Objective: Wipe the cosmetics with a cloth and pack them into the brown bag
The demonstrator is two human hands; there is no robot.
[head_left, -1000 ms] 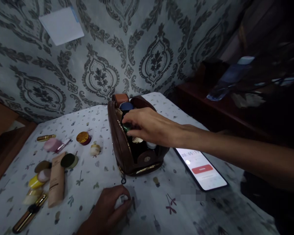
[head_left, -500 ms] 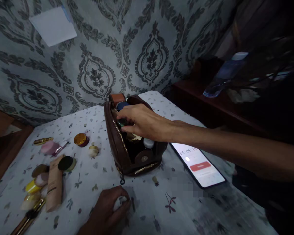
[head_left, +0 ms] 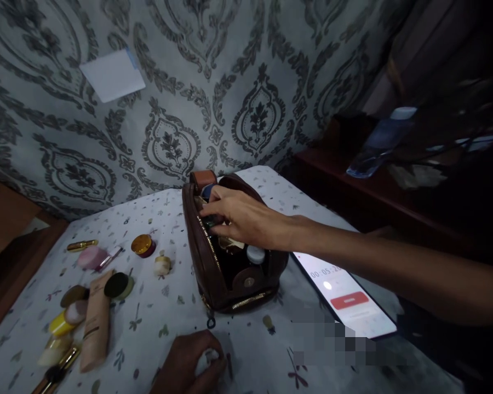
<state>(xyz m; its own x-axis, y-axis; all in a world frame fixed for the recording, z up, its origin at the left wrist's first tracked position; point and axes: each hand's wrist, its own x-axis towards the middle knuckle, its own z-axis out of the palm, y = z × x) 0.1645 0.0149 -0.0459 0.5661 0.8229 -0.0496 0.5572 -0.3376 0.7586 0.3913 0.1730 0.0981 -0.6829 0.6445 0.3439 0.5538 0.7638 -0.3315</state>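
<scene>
My right hand (head_left: 242, 216) reaches into an open brown toiletry bag (head_left: 205, 262) from the right. Its fingers are bent around something among the contents, greenish and mostly hidden. Beside the hand inside the bag are a round white lid (head_left: 255, 254), a gold shiny piece (head_left: 232, 245) and a dark blue item (head_left: 206, 191). My left hand (head_left: 189, 364) rests on the patterned cloth in front of the bag, fingers curled with thumb and forefinger together. Something whitish shows within that curl; whether it is a held object or the cloth, I cannot tell.
Left of the bag lie a beige tube (head_left: 96, 323), an amber-lidded jar (head_left: 143, 245), a small cream jar (head_left: 162, 265), a dark-lidded jar (head_left: 119, 285) and several other cosmetics. A lit phone (head_left: 349, 298) lies to the right. Farther right stands a clear bottle (head_left: 380, 145).
The whole view has shifted, so everything sits slightly lower and farther right. My right hand stays in the bag with its fingers a little more bent; my left hand keeps its curl.
</scene>
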